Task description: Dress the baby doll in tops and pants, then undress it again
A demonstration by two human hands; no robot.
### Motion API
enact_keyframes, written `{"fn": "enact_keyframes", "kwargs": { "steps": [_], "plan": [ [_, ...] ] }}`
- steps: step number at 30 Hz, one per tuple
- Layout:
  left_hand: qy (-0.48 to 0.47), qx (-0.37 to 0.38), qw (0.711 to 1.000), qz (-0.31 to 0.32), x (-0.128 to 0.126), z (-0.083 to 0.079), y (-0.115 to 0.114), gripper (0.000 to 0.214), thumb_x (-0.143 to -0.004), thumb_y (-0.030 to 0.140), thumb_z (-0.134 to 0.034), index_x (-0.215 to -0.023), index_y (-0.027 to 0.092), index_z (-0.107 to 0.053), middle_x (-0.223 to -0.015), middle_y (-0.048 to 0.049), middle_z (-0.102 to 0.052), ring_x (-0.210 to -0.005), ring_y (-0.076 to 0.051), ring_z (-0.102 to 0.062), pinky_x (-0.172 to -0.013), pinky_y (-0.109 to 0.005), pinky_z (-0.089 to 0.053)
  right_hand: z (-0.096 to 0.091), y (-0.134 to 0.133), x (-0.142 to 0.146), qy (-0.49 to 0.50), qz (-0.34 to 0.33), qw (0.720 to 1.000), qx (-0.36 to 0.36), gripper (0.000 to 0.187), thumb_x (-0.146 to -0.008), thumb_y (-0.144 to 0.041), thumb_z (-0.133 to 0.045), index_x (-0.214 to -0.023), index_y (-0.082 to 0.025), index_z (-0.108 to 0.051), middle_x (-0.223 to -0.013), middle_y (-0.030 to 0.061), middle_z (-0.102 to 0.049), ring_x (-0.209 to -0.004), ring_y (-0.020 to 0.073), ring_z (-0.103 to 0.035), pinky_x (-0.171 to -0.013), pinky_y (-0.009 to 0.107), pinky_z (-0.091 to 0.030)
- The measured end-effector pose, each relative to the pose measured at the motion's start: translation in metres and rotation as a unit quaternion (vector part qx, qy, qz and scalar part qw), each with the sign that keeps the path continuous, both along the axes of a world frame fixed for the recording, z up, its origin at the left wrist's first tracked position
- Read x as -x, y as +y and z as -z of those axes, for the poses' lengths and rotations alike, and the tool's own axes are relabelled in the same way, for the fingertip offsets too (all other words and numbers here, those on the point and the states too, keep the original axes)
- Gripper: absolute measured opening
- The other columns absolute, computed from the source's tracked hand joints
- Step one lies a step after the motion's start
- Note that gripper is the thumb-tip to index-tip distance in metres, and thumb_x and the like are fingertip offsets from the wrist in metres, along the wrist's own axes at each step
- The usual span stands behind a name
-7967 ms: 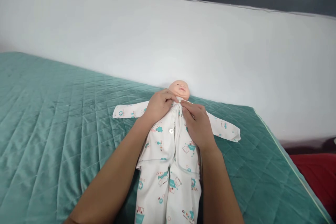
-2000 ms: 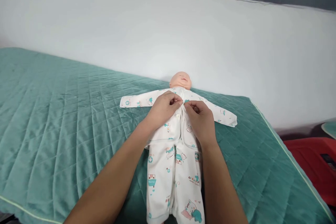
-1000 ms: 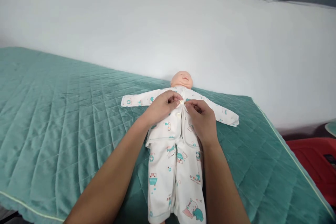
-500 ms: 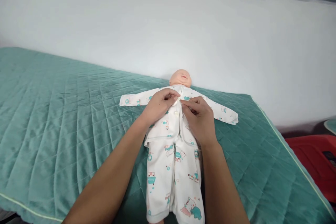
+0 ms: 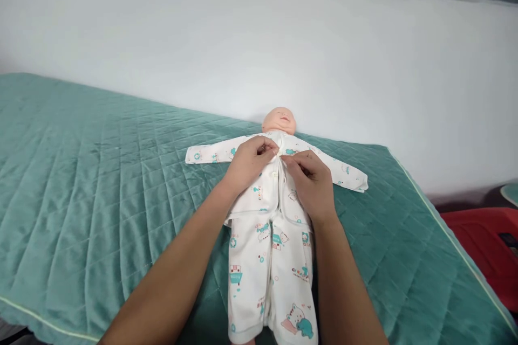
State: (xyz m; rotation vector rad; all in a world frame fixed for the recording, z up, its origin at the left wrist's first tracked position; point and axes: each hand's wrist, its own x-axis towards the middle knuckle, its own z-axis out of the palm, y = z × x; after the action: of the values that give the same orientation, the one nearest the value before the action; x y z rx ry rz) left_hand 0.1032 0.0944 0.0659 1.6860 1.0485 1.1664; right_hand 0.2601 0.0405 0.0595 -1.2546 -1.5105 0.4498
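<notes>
A baby doll lies on its back with its arms spread wide. It wears a white printed jacket and matching white trousers. At the chest, my left hand pinches one front edge of the jacket. My right hand pinches the opposite edge, its fingertips almost touching those of the left. Below the fingers the jacket's front edges hang slightly apart, with a small button showing on the left edge. Whatever lies right between the fingertips is too small to make out.
Under the doll spreads a green quilted cover with a pale piped edge. A white wall rises just behind the doll's head. Beyond the cover's right edge stands a red plastic object.
Both hands stay pinched at the chest with hardly any movement. The jacket's front below the fingers has shifted slightly to the right, along with the whole view.
</notes>
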Motion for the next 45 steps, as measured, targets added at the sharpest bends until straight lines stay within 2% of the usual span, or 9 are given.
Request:
{"fn": "enact_keyframes", "kwargs": {
  "steps": [5,13,17,20,27,32,37,41,45],
  "plan": [
    [0.001,-0.012,1.0,-0.004,-0.001,0.0,-0.001,0.012,-0.086,0.03,-0.063,-0.086,0.019,-0.069,-0.079,0.0002,-0.063,-0.073,-0.014,-0.054,-0.072,-0.027,-0.043,0.001,0.001,-0.001,0.08,0.038,0.996,0.01,0.018,-0.09,-0.033,-0.063,-0.083,-0.024,-0.076,-0.082,-0.0006,-0.066,-0.081,0.0158,-0.059,-0.077,0.032,-0.045],
    [-0.019,0.014,1.0,0.02,0.007,-0.008,-0.004,0.012,-0.087,0.03,-0.061,-0.087,0.019,-0.066,-0.079,0.0001,-0.063,-0.073,-0.013,-0.055,-0.069,-0.027,-0.041,-0.01,-0.006,-0.004,0.128,0.076,0.986,0.07,0.028,-0.09,-0.043,-0.06,-0.076,-0.021,-0.069,-0.066,-0.0021,-0.054,-0.062,0.013,-0.047,-0.058,0.027,-0.036],
    [0.07,0.047,0.991,0.105,0.021,-0.027,-0.014,0.014,-0.086,0.032,-0.061,-0.084,0.019,-0.068,-0.072,0.0007,-0.062,-0.065,-0.013,-0.052,-0.061,-0.026,-0.038,-0.031,-0.02,-0.004,-0.021,0.02,0.989,0.146,0.038,-0.091,-0.049,-0.06,-0.065,-0.021,-0.056,-0.062,-0.0015,-0.054,-0.058,0.0132,-0.045,-0.055,0.028,-0.033],
    [0.133,0.068,0.978,0.147,0.03,-0.036,-0.022,0.013,-0.084,0.03,-0.061,-0.081,0.02,-0.069,-0.073,0.0002,-0.064,-0.063,-0.012,-0.051,-0.057,-0.026,-0.036,-0.041,-0.03,0.001,-0.171,0.003,0.966,0.193,0.031,-0.085,-0.046,-0.068,-0.069,-0.023,-0.052,-0.065,-0.0015,-0.057,-0.058,0.0141,-0.046,-0.053,0.029,-0.031],
    [0.123,0.076,0.978,0.147,0.026,-0.025,-0.033,0.009,-0.082,0.028,-0.065,-0.079,0.02,-0.066,-0.075,0.0014,-0.064,-0.068,-0.012,-0.055,-0.06,-0.025,-0.04,-0.036,-0.036,0.019,-0.317,0.035,0.925,0.206,0.02,-0.085,-0.029,-0.061,-0.075,-0.024,-0.044,-0.079,0.0017,-0.058,-0.059,0.0146,-0.044,-0.052,0.029,-0.027],
    [0.137,0.04,0.978,0.151,0.025,-0.023,-0.033,0.011,-0.084,0.026,-0.061,-0.075,0.02,-0.064,-0.071,0.0021,-0.06,-0.064,-0.012,-0.051,-0.058,-0.026,-0.037,-0.035,-0.032,0.008,-0.274,-0.004,0.94,0.204,0.025,-0.086,-0.026,-0.055,-0.066,-0.023,-0.039,-0.066,-0.0014,-0.053,-0.057,0.0139,-0.04,-0.052,0.029,-0.027],
    [0.119,0.057,0.978,0.164,0.031,-0.024,-0.03,0.014,-0.085,0.03,-0.062,-0.076,0.02,-0.062,-0.069,0.0021,-0.059,-0.063,-0.012,-0.051,-0.058,-0.026,-0.037,-0.039,-0.031,-0.001,-0.193,-0.037,0.952,0.234,0.02,-0.087,-0.03,-0.056,-0.069,-0.023,-0.053,-0.063,-0.0024,-0.054,-0.059,0.0143,-0.046,-0.054,0.029,-0.031],
    [0.091,0.065,0.977,0.182,0.031,-0.024,-0.031,0.016,-0.087,0.033,-0.062,-0.079,0.02,-0.061,-0.066,0.0025,-0.057,-0.061,-0.012,-0.05,-0.057,-0.025,-0.036,-0.036,-0.029,-0.007,-0.027,-0.086,0.96,0.263,0.02,-0.087,-0.037,-0.061,-0.075,-0.022,-0.059,-0.064,-0.003,-0.053,-0.059,0.0132,-0.047,-0.056,0.028,-0.035],
    [0.027,0.088,0.975,0.202,0.027,-0.022,-0.033,0.016,-0.089,0.034,-0.063,-0.083,0.019,-0.061,-0.066,0.0023,-0.059,-0.061,-0.011,-0.054,-0.058,-0.024,-0.04,-0.029,-0.027,-0.01,0.163,-0.133,0.937,0.277,0.027,-0.084,-0.045,-0.069,-0.077,-0.021,-0.059,-0.062,-0.0054,-0.047,-0.054,0.0099,-0.039,-0.052,0.026,-0.029]
  ]
}}
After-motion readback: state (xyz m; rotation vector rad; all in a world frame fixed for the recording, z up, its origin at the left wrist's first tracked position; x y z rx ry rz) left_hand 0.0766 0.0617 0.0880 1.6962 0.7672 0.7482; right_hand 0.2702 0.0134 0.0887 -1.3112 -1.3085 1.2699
